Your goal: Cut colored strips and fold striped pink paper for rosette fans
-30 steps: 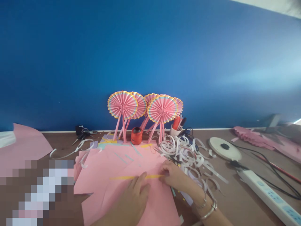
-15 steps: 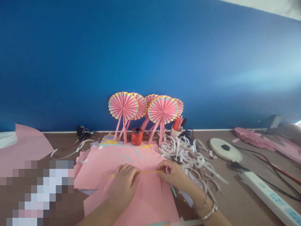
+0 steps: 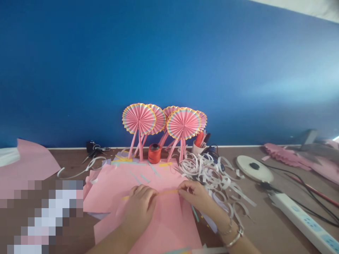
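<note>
A thin yellow paper strip (image 3: 168, 192) lies across the pink paper sheet (image 3: 172, 225) in front of me. My left hand (image 3: 140, 206) rests on the sheet with bent fingers over the strip, whose left end peeks out beyond the knuckles. At the strip's right end, my right hand (image 3: 195, 195) has thumb and fingers pinched on it. A second pink sheet (image 3: 111, 187) lies partly beneath, with small light-blue strips (image 3: 145, 178) scattered on its far part. The undersides of my left fingers are hidden.
Several pleated pink fans (image 3: 183, 123) stand near the blue wall. Before them sits a red thread spool (image 3: 154, 154). Curled white strips (image 3: 197, 167) pile up on the right, beside a pen cup (image 3: 198, 148). Further right are a round white lid (image 3: 249, 165) and a power strip (image 3: 304, 218).
My right hand's fingertips have shifted slightly along the yellow strip, and its fingers have drawn closer together. My left hand stays nearly where it was.
</note>
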Action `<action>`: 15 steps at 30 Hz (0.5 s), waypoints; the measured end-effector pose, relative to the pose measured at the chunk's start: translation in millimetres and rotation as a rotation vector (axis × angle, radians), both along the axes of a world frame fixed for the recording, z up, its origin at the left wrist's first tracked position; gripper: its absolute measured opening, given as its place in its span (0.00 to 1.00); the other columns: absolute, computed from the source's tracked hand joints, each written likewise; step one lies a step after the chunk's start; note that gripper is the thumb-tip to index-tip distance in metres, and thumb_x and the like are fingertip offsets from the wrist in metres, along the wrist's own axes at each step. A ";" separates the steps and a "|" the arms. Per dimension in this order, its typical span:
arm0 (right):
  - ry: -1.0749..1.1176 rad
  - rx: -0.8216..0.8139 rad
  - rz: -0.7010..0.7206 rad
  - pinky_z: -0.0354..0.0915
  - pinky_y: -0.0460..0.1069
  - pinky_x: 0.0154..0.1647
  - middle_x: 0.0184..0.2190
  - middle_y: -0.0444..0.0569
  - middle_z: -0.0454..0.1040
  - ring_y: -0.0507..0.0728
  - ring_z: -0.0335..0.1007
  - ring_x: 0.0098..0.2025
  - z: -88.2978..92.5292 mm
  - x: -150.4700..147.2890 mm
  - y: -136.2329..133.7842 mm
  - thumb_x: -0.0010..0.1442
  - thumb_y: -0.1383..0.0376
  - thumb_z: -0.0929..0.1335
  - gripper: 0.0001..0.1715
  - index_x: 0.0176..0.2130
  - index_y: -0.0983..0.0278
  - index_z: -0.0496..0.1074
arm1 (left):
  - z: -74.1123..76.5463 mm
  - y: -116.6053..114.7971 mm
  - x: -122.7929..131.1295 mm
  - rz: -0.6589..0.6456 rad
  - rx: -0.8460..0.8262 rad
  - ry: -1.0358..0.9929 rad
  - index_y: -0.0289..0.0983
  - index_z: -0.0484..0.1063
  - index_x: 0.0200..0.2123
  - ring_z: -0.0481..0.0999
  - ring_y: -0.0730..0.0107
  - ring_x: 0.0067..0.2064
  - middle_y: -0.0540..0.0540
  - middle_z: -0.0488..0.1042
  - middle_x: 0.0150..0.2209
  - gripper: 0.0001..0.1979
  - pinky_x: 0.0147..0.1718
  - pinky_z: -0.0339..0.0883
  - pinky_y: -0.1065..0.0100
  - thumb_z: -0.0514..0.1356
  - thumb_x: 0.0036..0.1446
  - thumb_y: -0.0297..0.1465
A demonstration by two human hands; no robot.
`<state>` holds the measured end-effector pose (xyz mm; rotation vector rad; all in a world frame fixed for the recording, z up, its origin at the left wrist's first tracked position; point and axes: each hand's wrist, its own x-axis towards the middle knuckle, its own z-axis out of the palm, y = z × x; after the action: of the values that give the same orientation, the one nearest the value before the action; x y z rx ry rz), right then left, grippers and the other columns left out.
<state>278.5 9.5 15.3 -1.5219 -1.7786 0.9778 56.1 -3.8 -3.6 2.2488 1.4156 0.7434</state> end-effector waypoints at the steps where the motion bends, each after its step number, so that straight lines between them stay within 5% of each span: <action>1: 0.022 -0.002 -0.021 0.55 0.45 0.26 0.20 0.43 0.70 0.50 0.60 0.23 -1.8 -0.5 0.7 0.49 0.66 0.65 0.08 0.24 0.65 0.74 | 0.8 -0.4 0.3 0.001 0.001 0.000 0.39 0.70 0.32 0.70 0.63 0.38 0.48 0.74 0.33 0.09 0.42 0.57 0.58 0.50 0.59 0.27; 5: 0.231 -0.024 -0.177 0.57 0.46 0.27 0.19 0.45 0.69 0.52 0.61 0.23 -11.8 2.7 6.5 0.47 0.60 0.67 0.11 0.21 0.65 0.72 | 3.9 -1.7 0.1 0.014 0.024 -0.002 0.39 0.69 0.29 0.70 0.64 0.37 0.49 0.74 0.31 0.09 0.42 0.56 0.58 0.50 0.59 0.26; 9: 0.362 -0.045 -0.378 0.58 0.47 0.27 0.23 0.47 0.72 0.53 0.63 0.24 -20.1 14.5 12.6 0.49 0.56 0.67 0.15 0.29 0.66 0.74 | 2.8 -1.2 -0.5 0.025 0.044 0.000 0.40 0.69 0.30 0.70 0.64 0.37 0.49 0.74 0.31 0.10 0.42 0.57 0.59 0.50 0.59 0.26; 15: 0.094 0.112 -0.233 0.63 0.51 0.38 0.32 0.50 0.75 0.57 0.69 0.35 -28.6 17.3 19.1 0.49 0.62 0.64 0.17 0.36 0.64 0.78 | -4.2 -1.4 3.5 0.022 0.235 0.089 0.39 0.69 0.38 0.67 0.61 0.41 0.47 0.72 0.37 0.07 0.41 0.55 0.60 0.53 0.59 0.25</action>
<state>295.8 28.6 -13.2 -1.5451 -1.5244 0.8078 59.7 -5.3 -7.8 2.4750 1.4618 0.8673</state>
